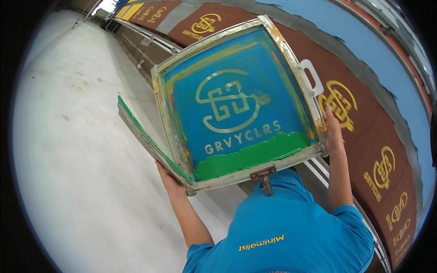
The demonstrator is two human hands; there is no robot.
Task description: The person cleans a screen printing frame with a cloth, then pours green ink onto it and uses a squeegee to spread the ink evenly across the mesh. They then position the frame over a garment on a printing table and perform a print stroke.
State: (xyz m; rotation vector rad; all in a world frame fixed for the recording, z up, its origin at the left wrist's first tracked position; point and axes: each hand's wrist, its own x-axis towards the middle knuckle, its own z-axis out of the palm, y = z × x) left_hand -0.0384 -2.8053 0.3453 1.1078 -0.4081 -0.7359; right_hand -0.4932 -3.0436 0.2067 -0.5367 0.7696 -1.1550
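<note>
A screen printing frame with blue mesh is tilted in front of me, held up between both hands. An open stencil of a round emblem and lettering shows in the mesh. Thick green ink lies along the edge nearest my body. At the near left corner my left hand is closed round the frame and the end of a long squeegee, whose blade is green with ink. My right hand grips the right side bar, below a white handle. A metal bracket sits on the near bar.
To my right runs a long printing table with brown fabric bearing several yellow emblems. Grey strips and blue fabric lie past it. A metal rail edges the table. On the left stretches a pale, stained floor.
</note>
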